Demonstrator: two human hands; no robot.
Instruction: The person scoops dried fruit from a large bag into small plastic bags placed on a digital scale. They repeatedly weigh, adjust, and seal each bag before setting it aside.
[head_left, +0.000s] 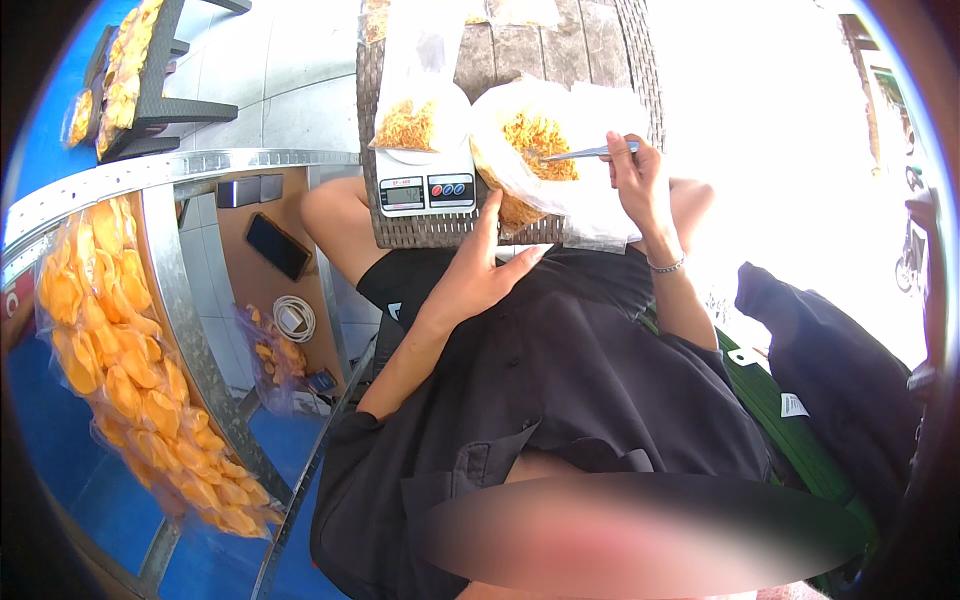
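My right hand (634, 176) grips the handle of a metal spoon (592, 151), whose bowl end is in golden shredded food (536, 139) inside a large open clear plastic bag (487, 112). Beside the bag's near left edge is my left hand (487, 266), fingers apart, its fingertip at the plastic; whether it presses on it I cannot tell. To the left, a smaller clear bag (409, 124) with the same shreds stands on a white digital kitchen scale (427, 196), whose display is lit. Flat clear plastic bags (596, 232) lie under and right of the large bag.
The woven table (517, 56) bears more filled bags at its far edge. Left is a metal-framed shelf (161, 247) with bagged orange chips (127, 360), a phone (278, 246) and a coiled white cable (294, 319). Dark cloth (825, 360) hangs over a green seat at the right.
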